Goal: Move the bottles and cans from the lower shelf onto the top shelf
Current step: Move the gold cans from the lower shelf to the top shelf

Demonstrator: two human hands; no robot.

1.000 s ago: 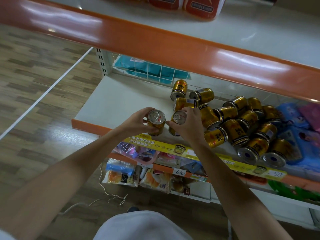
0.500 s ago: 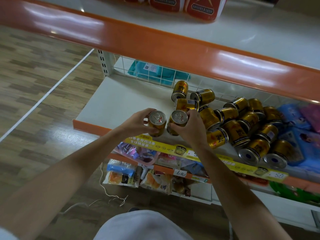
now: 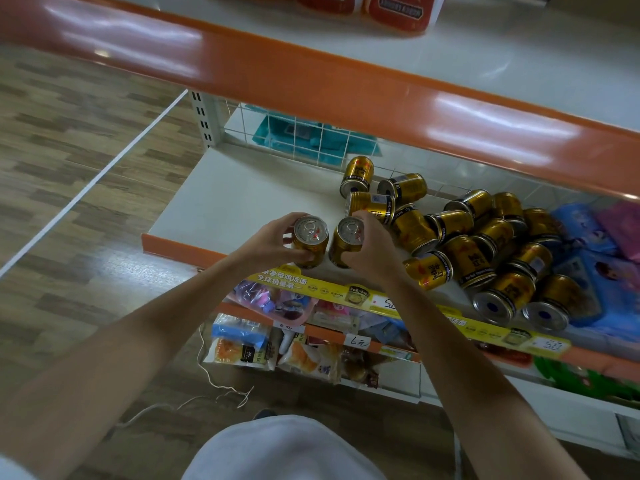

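Risk lies mostly in the heap of loose gold cans (image 3: 485,251) lying on their sides just right of the right hand (image 3: 374,254), on the lower shelf (image 3: 242,202). That hand curls round the right can (image 3: 347,237), which stands upright, and its fingertips are close to a tipped can (image 3: 370,204) just behind them. A careless lift could nudge that neighbour and set the heap rolling toward the shelf's front edge, where only a low yellow price strip (image 3: 346,292) stands in the way. The left hand (image 3: 273,244) wraps the left can (image 3: 310,235), also upright and just beside the other, so the two may knock together as they rise. Both grips appear to be on the side walls, where smooth metal could slip. Above the hands, the top shelf (image 3: 502,57) has a deep orange lip (image 3: 346,88), and a can brought up too close would likely strike its edge. Red packs (image 3: 398,12) already sit far back there.
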